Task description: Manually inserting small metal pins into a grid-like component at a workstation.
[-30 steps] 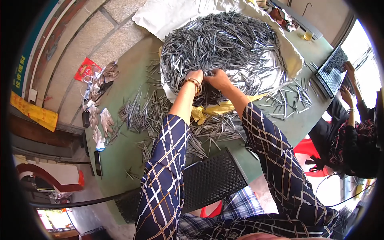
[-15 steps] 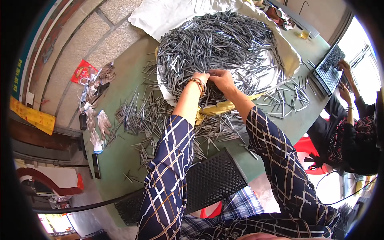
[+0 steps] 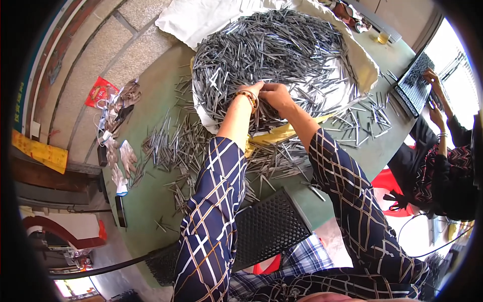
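Observation:
A big heap of thin grey metal rods (image 3: pixel 271 45) lies on an opened white sack (image 3: pixel 173 22) with a yellow edge. My left hand (image 3: pixel 250 92), a beaded bracelet at its wrist, is at the near side of the heap with its fingers closed. Close beside it, almost touching, my right hand (image 3: pixel 276 97) has its fingers bent and pressed together. Both hands' fingertips point into the rods, and whatever they hold is hidden. Below my forearms, a black perforated tray (image 3: pixel 271 226) rests at the near table edge, partly covered by my left sleeve.
Loose rods (image 3: pixel 176 146) are strewn over the green table (image 3: pixel 146 211) around the sack. At the left edge lie work gloves (image 3: pixel 128 157), a phone (image 3: pixel 121 211) and a red packet (image 3: pixel 102 91). On the right, a co-worker's hands (image 3: pixel 433 78) work at another black tray (image 3: pixel 415 83).
My hands have shifted slightly, the left one's fingertips rising a little and the right one curling more. The view has moved a bit. The co-worker's upper hand has moved slightly.

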Action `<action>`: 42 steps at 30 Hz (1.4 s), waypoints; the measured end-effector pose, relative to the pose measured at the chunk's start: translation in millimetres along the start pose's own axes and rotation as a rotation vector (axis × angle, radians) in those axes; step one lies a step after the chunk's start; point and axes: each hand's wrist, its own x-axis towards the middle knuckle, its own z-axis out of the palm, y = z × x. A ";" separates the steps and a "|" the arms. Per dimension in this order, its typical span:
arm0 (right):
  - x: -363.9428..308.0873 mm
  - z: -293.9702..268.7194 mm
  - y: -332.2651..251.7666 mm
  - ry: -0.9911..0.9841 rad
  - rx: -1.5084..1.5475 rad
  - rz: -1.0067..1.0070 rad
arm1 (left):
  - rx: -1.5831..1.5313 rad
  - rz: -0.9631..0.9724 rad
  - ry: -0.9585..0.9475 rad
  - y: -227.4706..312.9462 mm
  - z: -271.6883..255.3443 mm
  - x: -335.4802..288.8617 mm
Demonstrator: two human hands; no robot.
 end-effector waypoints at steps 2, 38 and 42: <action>-5.3 8.6 -3.9 -0.027 -0.018 -0.054 | -0.050 -0.020 -0.046 -6.4 -6.3 4.2; -55.2 24.4 -14.8 -0.040 1.201 -0.006 | -0.451 0.950 0.081 -7.0 27.2 -104.3; -62.6 19.5 -5.6 -0.085 1.169 0.047 | -0.350 0.957 0.128 -14.4 33.7 -113.4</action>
